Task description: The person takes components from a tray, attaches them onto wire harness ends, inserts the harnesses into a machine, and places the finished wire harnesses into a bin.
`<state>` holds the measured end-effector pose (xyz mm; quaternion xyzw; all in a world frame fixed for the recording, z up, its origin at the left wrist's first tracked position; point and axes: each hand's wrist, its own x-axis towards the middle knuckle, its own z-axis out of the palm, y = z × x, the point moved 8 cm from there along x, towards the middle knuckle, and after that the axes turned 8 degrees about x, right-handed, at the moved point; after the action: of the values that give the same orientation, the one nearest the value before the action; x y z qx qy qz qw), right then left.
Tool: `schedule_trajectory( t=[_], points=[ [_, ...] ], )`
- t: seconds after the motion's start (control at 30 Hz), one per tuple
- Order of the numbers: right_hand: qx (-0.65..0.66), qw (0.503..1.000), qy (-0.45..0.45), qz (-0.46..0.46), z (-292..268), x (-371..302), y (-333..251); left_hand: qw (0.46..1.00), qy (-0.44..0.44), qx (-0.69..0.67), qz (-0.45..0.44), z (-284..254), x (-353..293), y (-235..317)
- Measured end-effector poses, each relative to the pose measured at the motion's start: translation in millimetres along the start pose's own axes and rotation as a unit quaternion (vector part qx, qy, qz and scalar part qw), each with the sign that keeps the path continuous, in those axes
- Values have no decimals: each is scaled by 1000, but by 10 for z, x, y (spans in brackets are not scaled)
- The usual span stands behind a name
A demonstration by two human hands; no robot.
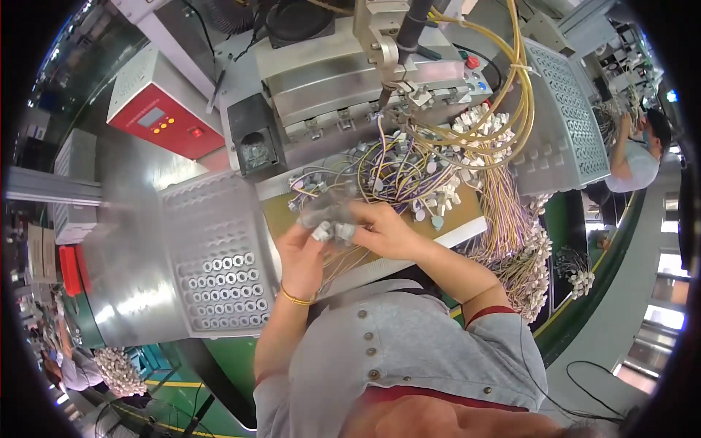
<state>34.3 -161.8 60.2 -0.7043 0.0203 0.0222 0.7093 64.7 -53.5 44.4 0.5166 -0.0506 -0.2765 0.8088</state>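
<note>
My left hand (301,259) and my right hand (385,232) meet over the near edge of a brown work board (281,215). Pale covers wrap several of my fingertips, which are pinched together and blurred. What they hold between them is too smeared to make out; thin pale wires trail just below. Beyond my hands lies a tangle of purple, yellow and grey wires (409,175) with small round grey parts and white connectors. A metal fixture (328,95) with a row of small clamps stands behind it.
Left are a plastic tray of metal rings (228,292) and a red-fronted control box (164,124). A black bin (255,135) sits beside the fixture. Right, bundled wires (504,212) hang over the edge near another tray (566,109). Yellow hoses (522,95) loop overhead. A co-worker (635,160) is far right.
</note>
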Motion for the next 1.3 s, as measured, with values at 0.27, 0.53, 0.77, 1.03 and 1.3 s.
schedule_trajectory(
  t=[0.27,0.53,0.77,1.03,1.3],
  points=[
    [106,922,373,-6,-1221,-176,-103,887,-99,449,53,224,25,-470],
    [277,819,485,-131,-2013,-16,430,766,-116,595,214,239,-50,-486],
    [286,855,396,-175,-2049,245,430,883,-117,450,-64,-325,80,-721],
    [-100,894,430,-75,-2063,-45,-29,743,-53,666,41,-768,-4,67],
    [-246,937,30,-245,-53,-96,-226,910,30,413,12,-841,-216,166]
  ],
)
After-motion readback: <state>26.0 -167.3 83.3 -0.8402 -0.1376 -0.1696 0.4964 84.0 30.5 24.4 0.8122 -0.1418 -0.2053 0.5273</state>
